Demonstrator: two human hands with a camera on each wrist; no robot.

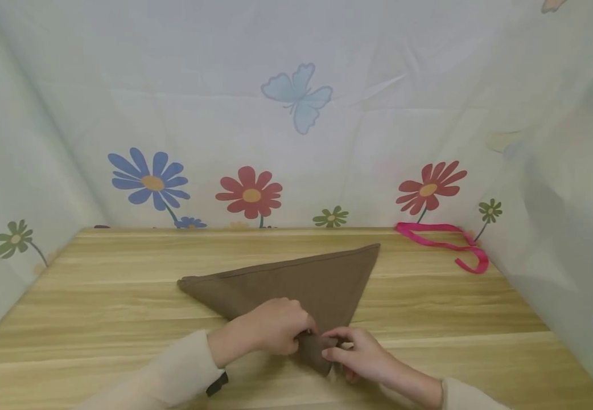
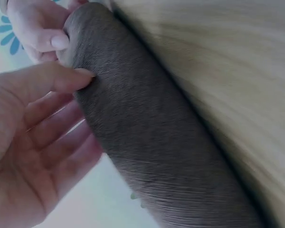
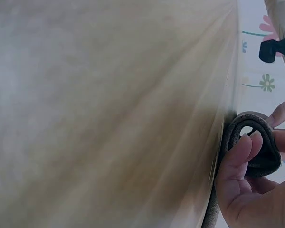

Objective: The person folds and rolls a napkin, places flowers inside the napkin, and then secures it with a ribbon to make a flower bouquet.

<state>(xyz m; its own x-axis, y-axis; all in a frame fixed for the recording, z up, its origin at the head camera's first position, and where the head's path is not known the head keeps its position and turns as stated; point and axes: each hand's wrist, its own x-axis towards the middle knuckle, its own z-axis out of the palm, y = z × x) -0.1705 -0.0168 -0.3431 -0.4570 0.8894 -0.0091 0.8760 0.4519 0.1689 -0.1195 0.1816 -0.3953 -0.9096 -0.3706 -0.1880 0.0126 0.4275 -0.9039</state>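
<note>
A brown cloth point(image 1: 296, 279), folded to a triangle, lies on the wooden table with its long edge towards the back. Its near part curls over into a loose roll between both hands. My left hand point(image 1: 281, 327) pinches the left side of this folded part; in the left wrist view the thumb point(image 2: 78, 80) presses on the cloth's face, other fingers behind. On the right, my right hand point(image 1: 360, 356) grips the roll's end between thumb and fingers. From the right wrist view, that end shows as an open loop point(image 3: 230, 130) with fingertips inside it.
A bright pink ribbon point(image 1: 435, 244) lies loosely bent at the table's back right corner. Flower-printed white curtain point(image 1: 199, 114) hangs behind and at both sides of the wooden table point(image 1: 97, 319). A black strap piece point(image 1: 217, 385) sits below the left sleeve.
</note>
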